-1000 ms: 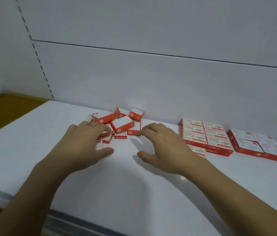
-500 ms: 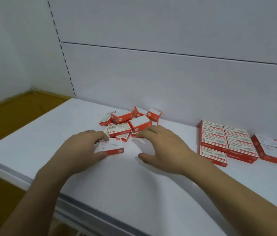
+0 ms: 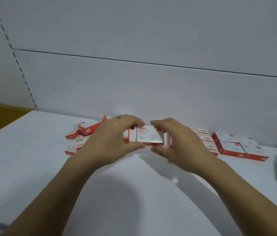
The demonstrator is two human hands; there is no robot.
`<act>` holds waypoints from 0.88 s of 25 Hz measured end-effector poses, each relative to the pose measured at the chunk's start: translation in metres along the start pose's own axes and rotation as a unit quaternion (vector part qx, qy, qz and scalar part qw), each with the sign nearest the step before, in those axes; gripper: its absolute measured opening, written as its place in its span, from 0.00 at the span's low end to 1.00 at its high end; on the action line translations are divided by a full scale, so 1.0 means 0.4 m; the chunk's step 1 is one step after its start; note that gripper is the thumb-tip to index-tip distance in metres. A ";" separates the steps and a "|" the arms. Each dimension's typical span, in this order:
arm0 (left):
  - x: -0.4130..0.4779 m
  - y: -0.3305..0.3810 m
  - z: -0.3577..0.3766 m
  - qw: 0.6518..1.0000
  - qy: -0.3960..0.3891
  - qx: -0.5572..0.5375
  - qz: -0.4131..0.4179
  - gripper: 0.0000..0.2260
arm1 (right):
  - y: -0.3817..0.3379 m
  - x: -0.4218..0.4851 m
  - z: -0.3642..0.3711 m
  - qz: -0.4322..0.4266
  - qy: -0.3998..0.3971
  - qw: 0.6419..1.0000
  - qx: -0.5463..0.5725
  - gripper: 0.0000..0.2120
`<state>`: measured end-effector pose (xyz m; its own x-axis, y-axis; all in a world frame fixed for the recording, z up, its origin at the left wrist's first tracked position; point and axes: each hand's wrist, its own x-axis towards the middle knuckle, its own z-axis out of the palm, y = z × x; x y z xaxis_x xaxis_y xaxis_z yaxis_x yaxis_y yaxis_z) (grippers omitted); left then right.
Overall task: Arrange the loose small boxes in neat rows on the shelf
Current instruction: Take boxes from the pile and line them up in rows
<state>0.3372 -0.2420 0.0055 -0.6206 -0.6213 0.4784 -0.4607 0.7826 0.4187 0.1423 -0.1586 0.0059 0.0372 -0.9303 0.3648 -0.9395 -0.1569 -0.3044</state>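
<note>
Above the shelf [image 3: 32,167], both hands, left [image 3: 110,142] and right [image 3: 180,147], pinch one box [image 3: 148,136]; best keep it level and square it against the rows [image 3: 202,138].

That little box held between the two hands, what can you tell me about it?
The held box is a small, flat carton, seemingly card, with a white top face carrying red print and faint grey text, and a thin red strip along its near edge. It lies roughly level, above the white shelf. The left hand pinches its left end and the right hand its right end, thumbs at its near edge.
</note>
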 end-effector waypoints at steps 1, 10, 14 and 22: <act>0.024 0.021 0.016 1.000 -0.001 -0.004 0.025 0.21 | 0.015 -0.012 -0.017 0.009 0.021 1.000 -0.009 0.29; 0.159 0.144 0.172 0.987 -0.048 0.027 0.153 0.27 | 0.176 -0.143 -0.115 0.145 0.080 0.979 -0.122 0.26; 0.182 0.156 0.213 0.983 -0.072 0.042 0.165 0.24 | 0.284 -0.196 -0.173 0.234 0.047 0.961 -0.138 0.26; 0.150 0.140 0.268 0.979 -0.086 0.073 0.170 0.22 | 0.385 -0.271 -0.154 0.320 -0.007 0.942 -0.101 0.21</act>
<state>0.2062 -0.2310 -0.0251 -0.8456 -0.3179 0.4288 -0.2865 0.9481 0.1378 -0.0273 -0.0614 -0.0262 -0.5565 -0.8171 0.1508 -0.8160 0.5032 -0.2845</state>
